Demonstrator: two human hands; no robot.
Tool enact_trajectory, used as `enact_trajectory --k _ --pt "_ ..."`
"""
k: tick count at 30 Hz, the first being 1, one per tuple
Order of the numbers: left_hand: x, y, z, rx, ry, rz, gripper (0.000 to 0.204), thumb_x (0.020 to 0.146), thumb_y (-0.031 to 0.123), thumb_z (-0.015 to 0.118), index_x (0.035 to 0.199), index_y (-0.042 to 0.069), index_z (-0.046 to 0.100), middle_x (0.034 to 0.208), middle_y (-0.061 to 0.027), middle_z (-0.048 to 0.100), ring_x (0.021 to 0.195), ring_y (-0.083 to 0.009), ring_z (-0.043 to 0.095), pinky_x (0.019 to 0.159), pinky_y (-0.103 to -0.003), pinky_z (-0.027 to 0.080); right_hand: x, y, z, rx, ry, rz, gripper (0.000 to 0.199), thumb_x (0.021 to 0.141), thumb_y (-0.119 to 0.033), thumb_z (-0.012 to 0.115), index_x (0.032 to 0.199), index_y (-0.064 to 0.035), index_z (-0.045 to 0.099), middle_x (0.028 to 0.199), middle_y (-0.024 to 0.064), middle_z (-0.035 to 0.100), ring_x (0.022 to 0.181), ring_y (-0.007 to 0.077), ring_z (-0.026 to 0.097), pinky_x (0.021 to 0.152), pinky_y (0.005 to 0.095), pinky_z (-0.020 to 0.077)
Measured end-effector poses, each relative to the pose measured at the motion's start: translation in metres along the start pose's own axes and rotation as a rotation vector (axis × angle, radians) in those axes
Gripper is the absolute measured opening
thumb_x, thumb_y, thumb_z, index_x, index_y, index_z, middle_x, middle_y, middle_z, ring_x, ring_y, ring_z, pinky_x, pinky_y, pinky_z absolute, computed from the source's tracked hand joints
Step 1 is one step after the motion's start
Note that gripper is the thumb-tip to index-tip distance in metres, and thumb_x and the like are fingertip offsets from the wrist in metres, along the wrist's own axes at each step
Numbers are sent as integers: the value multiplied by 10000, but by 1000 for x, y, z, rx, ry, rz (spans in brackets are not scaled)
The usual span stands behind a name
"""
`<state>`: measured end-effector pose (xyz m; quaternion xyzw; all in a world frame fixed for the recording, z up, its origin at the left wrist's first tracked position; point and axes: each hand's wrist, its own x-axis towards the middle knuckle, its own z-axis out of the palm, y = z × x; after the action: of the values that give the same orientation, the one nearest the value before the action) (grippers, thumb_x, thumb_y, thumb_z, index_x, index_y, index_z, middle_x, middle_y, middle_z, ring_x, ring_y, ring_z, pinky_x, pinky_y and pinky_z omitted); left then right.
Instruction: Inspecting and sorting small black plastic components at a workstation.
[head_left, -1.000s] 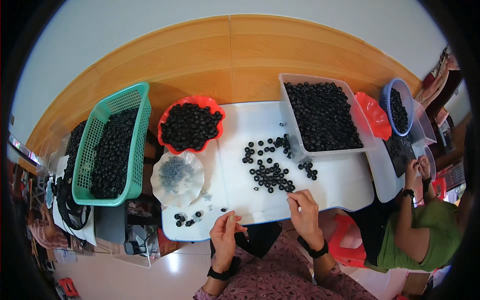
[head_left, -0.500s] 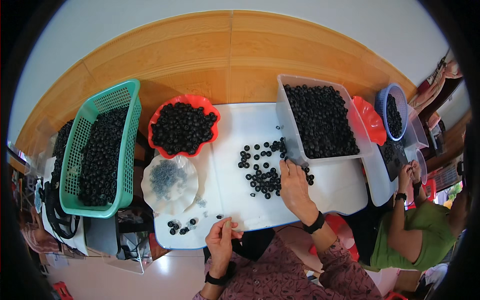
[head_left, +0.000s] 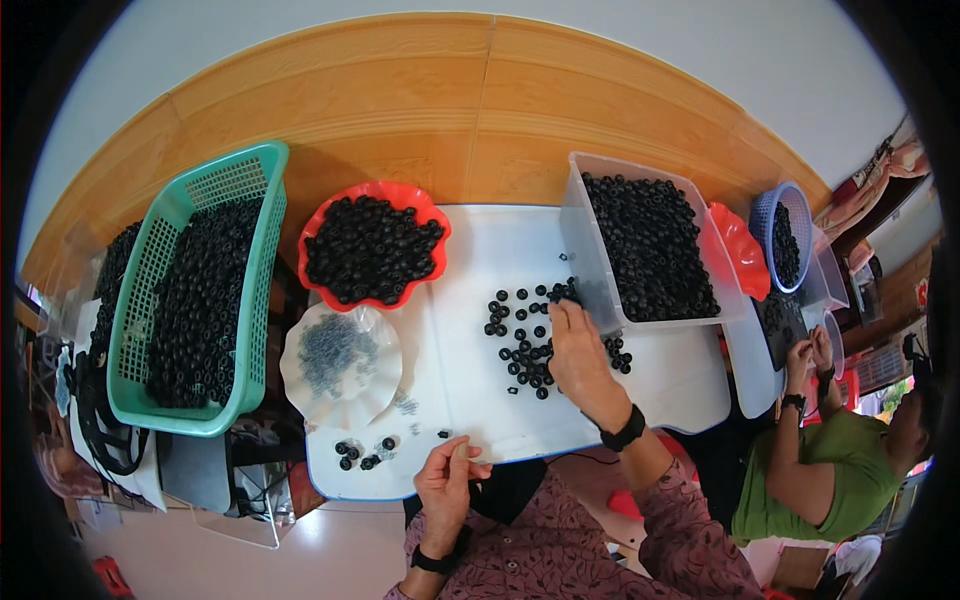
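Note:
Small black round parts (head_left: 527, 350), several with a hole in the middle, lie loose on the white table. My right hand (head_left: 585, 368) reaches over their right side, fingers close together and fingertips down among them; the back of the hand hides what they touch. At the table's front edge is my left hand (head_left: 445, 485), closed with thumb and fingers pressed together. Anything between them is too small to make out. One black piece (head_left: 443, 434) lies just beyond the left fingers. Further left is a small group of black round parts (head_left: 348, 455) with clear bits among them.
Black parts fill a green basket (head_left: 125, 385), a red scalloped bowl (head_left: 440, 225) and a clear bin (head_left: 590, 270). A white scalloped dish (head_left: 305, 405) holds small greyish clear pieces. At right, a person in green (head_left: 830, 470) works near a purple basket (head_left: 765, 215) and red dish (head_left: 738, 250).
My right hand has moved slightly away from me and left over the loose black parts. My left hand stays closed near the front edge. The whole view has shifted a little.

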<state>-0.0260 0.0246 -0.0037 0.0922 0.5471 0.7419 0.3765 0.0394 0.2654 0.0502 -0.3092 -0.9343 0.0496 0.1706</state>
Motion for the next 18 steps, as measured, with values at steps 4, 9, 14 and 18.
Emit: enact_trajectory --k 4,9,14,18 --pt "0 -1 -1 -18 -11 11 188 983 83 524 1101 -41 601 894 -120 667 630 -120 628 678 -299 579 29 15 11 -52 -1 -2 452 784 82 516 1228 137 448 1253 288 448 1158 430 466 971 460 436" --pt "-1 -1 -1 3 -17 24 192 985 91 524 1100 -40 602 891 -118 667 628 -119 626 680 -301 580 70 30 31 -213 53 -75 462 792 73 531 1232 159 420 1293 314 419 1210 438 438 998 458 423" --pt "-1 0 -3 11 -22 27 197 987 101 524 1100 -39 604 891 -115 665 628 -120 625 684 -303 581 93 36 49 -329 36 17 421 820 27 515 1221 143 456 1238 301 472 1169 417 473 992 444 425" --pt "1 0 -4 -15 -34 6 189 985 93 527 1102 -32 606 897 -110 664 636 -121 631 685 -305 581 99 40 53 -460 -183 32 373 810 -26 553 1152 122 525 1126 237 550 1061 356 531 945 414 461"
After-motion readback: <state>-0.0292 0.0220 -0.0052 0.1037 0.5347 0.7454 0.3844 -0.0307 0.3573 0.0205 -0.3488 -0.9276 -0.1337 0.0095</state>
